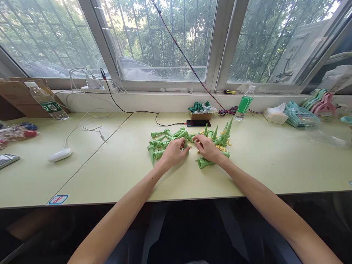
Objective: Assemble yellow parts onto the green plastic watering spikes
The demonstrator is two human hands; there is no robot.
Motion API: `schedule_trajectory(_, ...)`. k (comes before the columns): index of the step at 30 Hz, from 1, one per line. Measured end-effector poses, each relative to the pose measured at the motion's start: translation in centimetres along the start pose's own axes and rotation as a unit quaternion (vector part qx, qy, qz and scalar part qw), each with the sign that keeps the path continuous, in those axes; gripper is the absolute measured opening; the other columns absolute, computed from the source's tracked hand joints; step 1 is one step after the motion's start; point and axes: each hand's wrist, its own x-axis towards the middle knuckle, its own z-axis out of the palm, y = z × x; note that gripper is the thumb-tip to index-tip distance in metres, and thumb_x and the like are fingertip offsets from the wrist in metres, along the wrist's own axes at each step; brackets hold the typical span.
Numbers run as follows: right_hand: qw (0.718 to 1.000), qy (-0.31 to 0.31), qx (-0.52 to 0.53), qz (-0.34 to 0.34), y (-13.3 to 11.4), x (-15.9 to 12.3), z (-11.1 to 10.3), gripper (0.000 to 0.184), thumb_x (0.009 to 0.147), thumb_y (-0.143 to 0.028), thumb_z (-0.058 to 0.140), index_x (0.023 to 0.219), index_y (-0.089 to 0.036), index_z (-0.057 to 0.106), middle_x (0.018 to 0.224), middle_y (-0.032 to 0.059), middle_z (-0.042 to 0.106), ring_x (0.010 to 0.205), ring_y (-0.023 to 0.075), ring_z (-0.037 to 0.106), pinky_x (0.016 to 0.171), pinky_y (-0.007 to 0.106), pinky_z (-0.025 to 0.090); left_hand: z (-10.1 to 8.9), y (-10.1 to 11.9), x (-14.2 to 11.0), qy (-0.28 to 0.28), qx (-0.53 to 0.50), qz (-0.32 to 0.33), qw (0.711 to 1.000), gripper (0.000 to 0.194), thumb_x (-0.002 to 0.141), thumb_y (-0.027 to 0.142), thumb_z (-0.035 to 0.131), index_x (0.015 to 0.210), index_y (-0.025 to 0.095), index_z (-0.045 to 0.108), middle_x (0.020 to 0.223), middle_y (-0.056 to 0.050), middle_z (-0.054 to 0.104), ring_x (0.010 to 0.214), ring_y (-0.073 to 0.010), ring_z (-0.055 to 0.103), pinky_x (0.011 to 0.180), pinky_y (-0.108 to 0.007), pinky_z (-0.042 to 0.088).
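Note:
My left hand [175, 151] is closed round a green plastic spike [186, 141] that stands point up between its thumb and fingers. Just to the right, my right hand [206, 148] has its fingertips pinched together above the table; anything between them is too small to make out. Beside the left hand lies a heap of green cone-shaped spikes [157, 143] with ribbed caps. More green spikes, several pointing upward [227, 132], sit beyond the right hand among small yellow pieces [220, 148]. Nearest me, a green spike [202, 163] lies with its wide round end facing left.
Behind the spikes are a black phone [198, 123] on a cable and a small box [200, 115] of green items. A water bottle [244, 104] and tissue box [275, 114] stand back right. At left lie a white mouse-like device [59, 155] and cables [95, 128].

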Motion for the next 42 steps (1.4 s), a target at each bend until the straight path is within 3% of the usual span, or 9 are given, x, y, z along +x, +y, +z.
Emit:
schedule_trajectory(10, 0.997, -0.05, -0.054, 0.011, 0.0, 0.0, -0.5, 0.016, 0.094, -0.018, 0.057, 0.107, -0.018, 0.065, 0.102, 0.008, 0.067, 0.084, 0.0189, 0.062, 0.077, 0.03, 0.045, 0.1, -0.2, 0.0, 0.002, 0.004, 0.003, 1.0, 0.025, 0.086, 0.033, 0.058, 0.069, 0.02, 0.045, 0.071, -0.002, 0.059, 0.063, -0.016, 0.051, 0.058, -0.03, 0.037)
schedule_trajectory(22, 0.982, -0.101, -0.159, 0.016, -0.9, -0.4, -1.2, 0.032, 0.089, -0.032, 0.067, 0.119, -0.02, 0.064, 0.103, 0.0072, 0.062, 0.078, 0.017, 0.061, 0.071, 0.028, 0.041, 0.1, -0.2, 0.0, -0.012, 0.011, -0.001, 1.0, 0.025, 0.087, 0.033, 0.057, 0.069, 0.021, 0.043, 0.074, -0.002, 0.06, 0.066, -0.0171, 0.053, 0.06, -0.031, 0.038)
schedule_trajectory(27, 0.979, -0.122, -0.16, 0.018, -1.0, -0.5, -1.3, 0.033, 0.089, -0.025, 0.061, 0.122, -0.019, 0.062, 0.105, 0.0074, 0.061, 0.074, 0.015, 0.059, 0.076, 0.029, 0.042, 0.2, -0.3, 0.0, -0.01, 0.013, 0.002, 1.0, 0.025, 0.087, 0.033, 0.057, 0.07, 0.021, 0.043, 0.074, -0.002, 0.06, 0.066, -0.0172, 0.052, 0.061, -0.031, 0.038)
schedule_trajectory(42, 0.988, -0.086, -0.126, -0.01, -0.7, -0.5, -1.1, 0.031, 0.081, -0.011, 0.054, 0.11, -0.018, 0.063, 0.099, 0.0069, 0.061, 0.069, 0.0155, 0.055, 0.074, 0.03, 0.044, 0.2, -0.4, 0.0, -0.001, 0.013, 0.012, 1.0, 0.024, 0.087, 0.033, 0.058, 0.069, 0.021, 0.046, 0.072, -0.003, 0.06, 0.065, -0.0176, 0.053, 0.059, -0.031, 0.038)
